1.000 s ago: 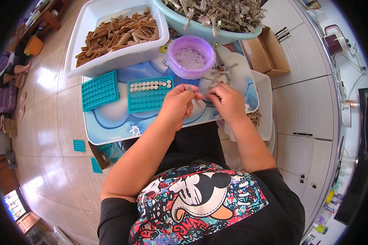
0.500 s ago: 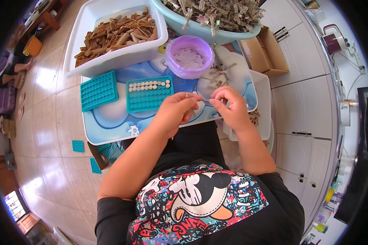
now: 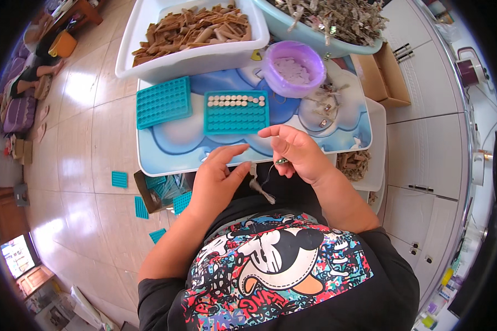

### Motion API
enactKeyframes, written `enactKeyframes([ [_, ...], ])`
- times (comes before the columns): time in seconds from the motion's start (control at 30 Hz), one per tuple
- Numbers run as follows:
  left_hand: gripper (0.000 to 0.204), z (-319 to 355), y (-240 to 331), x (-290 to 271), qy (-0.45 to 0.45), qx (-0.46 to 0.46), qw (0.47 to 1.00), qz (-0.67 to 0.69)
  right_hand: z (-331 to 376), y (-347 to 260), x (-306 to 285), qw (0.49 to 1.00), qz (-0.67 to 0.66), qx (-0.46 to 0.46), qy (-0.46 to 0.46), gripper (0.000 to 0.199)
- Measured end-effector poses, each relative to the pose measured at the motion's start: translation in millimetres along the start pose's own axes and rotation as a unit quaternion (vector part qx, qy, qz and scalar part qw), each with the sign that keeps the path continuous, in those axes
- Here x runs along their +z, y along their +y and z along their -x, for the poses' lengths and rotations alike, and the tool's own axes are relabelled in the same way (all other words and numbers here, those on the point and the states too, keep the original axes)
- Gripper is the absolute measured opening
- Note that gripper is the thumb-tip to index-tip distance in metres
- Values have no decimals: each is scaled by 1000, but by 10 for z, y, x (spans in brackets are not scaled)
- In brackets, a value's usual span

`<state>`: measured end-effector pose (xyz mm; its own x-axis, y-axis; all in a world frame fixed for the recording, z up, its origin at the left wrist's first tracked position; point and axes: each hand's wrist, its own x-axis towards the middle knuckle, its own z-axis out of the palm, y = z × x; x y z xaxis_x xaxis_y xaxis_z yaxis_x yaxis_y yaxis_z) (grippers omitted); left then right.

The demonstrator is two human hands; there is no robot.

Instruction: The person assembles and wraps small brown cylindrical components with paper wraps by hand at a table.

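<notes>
My right hand is curled over the near edge of the table, its index finger stretched to the left. Held in its curled fingers is a corded tassel: a small shiny green piece shows at the fingers, and the pale tassel dangles on a thin cord over my lap. My left hand hovers to the left, thumb and fingers apart, nothing visible in it. Beyond both hands lies a teal tray of round hollows, its far rows filled with whitish discs. A second teal tray sits left of it.
A purple tub of pale flat pieces stands behind the trays. A white bin of brown pieces and a blue basin of tasselled cords fill the back. Loose corded pieces lie right. A cardboard box stands beyond.
My hands have drawn apart and toward me; the left has let go of what they worked together. The tassel now hangs in sight. The whole view has shifted, with the table further right.
</notes>
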<state>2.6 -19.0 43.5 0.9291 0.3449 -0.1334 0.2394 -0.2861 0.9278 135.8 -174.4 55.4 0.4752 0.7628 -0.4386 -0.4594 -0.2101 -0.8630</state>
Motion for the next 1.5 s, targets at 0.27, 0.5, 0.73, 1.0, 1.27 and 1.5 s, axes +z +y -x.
enactKeyframes([
  [0.27, 21, 44, -42, 13, -38, 42, 988, 145, -112, 22, 308, 997, 30, 5, -75, 61],
  [0.5, 19, 13, -201, -24, -86, -215, 810, 538, -71, 190, 279, 801, 382, -436, 151, 15],
  [0.73, 18, -11, -231, 35, -92, -252, 746, 609, -134, 281, 344, 693, 461, -533, 150, 17],
  [1.0, 20, -15, -206, 28, -69, -238, 768, 590, -119, 299, 336, 717, 440, -519, 153, 17],
  [1.27, 19, 11, -181, 33, -58, -234, 808, 538, -151, 156, 309, 738, 429, -496, 157, 18],
  [1.5, 20, 23, -187, 43, -51, -238, 815, 526, -127, 135, 329, 747, 447, -472, 140, 17],
])
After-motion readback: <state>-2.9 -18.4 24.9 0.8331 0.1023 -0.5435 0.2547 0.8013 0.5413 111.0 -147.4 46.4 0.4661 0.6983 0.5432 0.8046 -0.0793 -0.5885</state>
